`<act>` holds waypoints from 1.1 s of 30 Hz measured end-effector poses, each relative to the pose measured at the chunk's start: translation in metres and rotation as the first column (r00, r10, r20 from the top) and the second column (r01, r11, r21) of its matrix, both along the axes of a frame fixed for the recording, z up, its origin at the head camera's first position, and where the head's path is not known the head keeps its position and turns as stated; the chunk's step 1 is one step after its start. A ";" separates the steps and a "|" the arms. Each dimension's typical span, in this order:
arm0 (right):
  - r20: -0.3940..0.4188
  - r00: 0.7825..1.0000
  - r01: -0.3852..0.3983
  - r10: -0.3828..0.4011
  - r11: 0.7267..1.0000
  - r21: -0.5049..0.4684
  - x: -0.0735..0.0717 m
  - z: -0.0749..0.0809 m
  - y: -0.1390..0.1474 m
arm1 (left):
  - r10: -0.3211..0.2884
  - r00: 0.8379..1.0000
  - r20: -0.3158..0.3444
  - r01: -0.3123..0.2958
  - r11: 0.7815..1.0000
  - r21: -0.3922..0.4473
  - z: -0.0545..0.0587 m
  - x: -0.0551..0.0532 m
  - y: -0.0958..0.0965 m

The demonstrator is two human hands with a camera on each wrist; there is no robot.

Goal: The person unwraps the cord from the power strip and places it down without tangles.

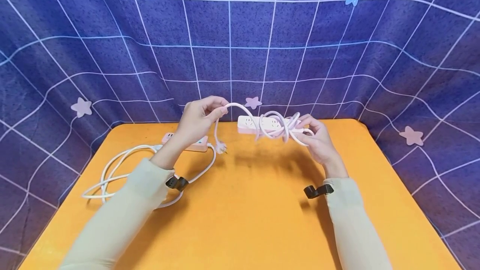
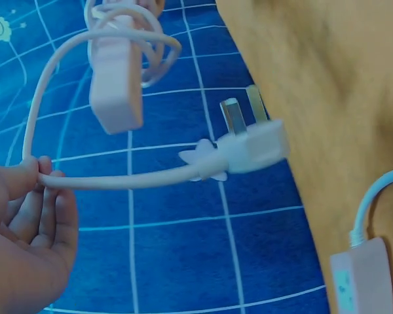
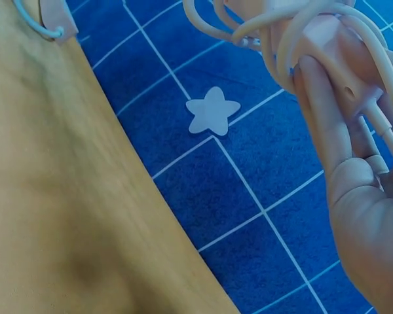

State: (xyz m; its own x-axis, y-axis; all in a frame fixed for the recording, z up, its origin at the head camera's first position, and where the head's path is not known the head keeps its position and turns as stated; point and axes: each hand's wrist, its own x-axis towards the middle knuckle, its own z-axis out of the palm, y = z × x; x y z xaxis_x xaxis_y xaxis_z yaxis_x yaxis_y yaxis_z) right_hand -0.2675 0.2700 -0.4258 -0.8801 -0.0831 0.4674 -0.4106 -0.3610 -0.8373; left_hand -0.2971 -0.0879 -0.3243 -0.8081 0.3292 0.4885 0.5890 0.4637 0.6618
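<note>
A white and pink power strip (image 1: 246, 123) is held up above the table's far side, with its white cord (image 1: 240, 105) looped several times around it. My right hand (image 1: 319, 140) grips the strip's right end, where the cord comes out. My left hand (image 1: 198, 121) pinches the cord between thumb and fingers, left of the strip. From that pinch the cord's end hangs down to a plug (image 2: 255, 145), whose metal prongs show in the left wrist view. In the right wrist view, fingers (image 3: 324, 108) lie along the strip's underside beneath the loops.
A second power strip (image 1: 200, 145) lies on the orange table (image 1: 262, 220) behind my left forearm, partly hidden. Its white cord (image 1: 106, 174) spreads in loose loops at the left. A blue gridded cloth (image 1: 247, 61) with star shapes hangs behind the table.
</note>
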 end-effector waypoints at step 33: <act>-0.014 0.996 0.090 -0.091 0.995 -0.044 -0.003 0.002 -0.005 | -0.334 0.923 -0.189 0.290 0.930 -0.226 0.011 0.034 -0.021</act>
